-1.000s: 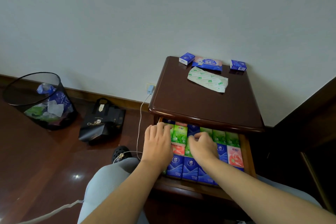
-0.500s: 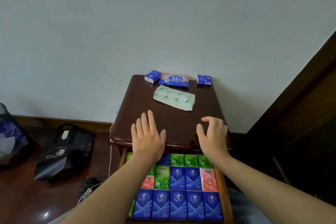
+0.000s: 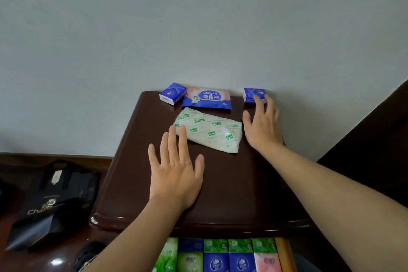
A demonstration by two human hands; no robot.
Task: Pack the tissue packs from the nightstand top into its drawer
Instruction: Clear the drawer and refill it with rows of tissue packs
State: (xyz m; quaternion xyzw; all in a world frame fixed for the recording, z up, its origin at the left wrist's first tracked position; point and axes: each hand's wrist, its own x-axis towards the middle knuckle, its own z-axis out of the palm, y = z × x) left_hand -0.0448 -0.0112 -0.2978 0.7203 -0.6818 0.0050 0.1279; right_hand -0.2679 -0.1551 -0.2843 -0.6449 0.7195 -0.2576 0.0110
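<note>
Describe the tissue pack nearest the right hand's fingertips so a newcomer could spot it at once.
Start at the dark wooden nightstand against the pale wall and look along its back edge. At the back right corner sits a small blue tissue pack, just at the right hand fingertips. Unlike the similar small blue pack at back left, it sits apart from the other packs.

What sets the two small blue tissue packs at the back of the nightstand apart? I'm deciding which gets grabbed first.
The left blue pack lies turned at an angle, beside the Deeyeo wipes pack, with no hand near it. The right blue pack sits squarer to the wall, alone in the corner, with the right hand's fingertips at it. Both look like the same small blue packs, still on the nightstand top.
</note>
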